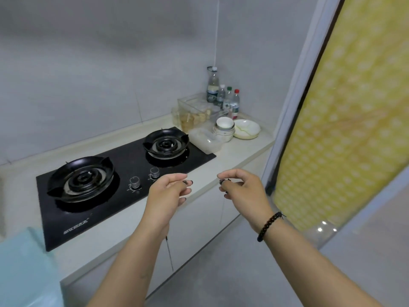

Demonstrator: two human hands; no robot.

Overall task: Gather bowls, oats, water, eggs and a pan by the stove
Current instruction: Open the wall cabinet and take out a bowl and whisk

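Observation:
A black two-burner gas stove [124, 180] is set into the pale counter. To its right stand stacked white bowls [224, 127], a shallow white dish [246, 129], a clear bag of pale contents [204, 139], a clear container of eggs [194, 114] and several water bottles [223, 94] in the corner. No pan is in view. My left hand [169, 191] and my right hand [240, 188] hover side by side over the counter's front edge, fingers loosely curled, holding nothing.
The counter [241, 149] ends at a white door frame [294, 89] on the right, beside a yellow patterned curtain [345, 120]. White cabinet doors [199, 227] run below the counter. A light blue object [24, 271] sits at the lower left.

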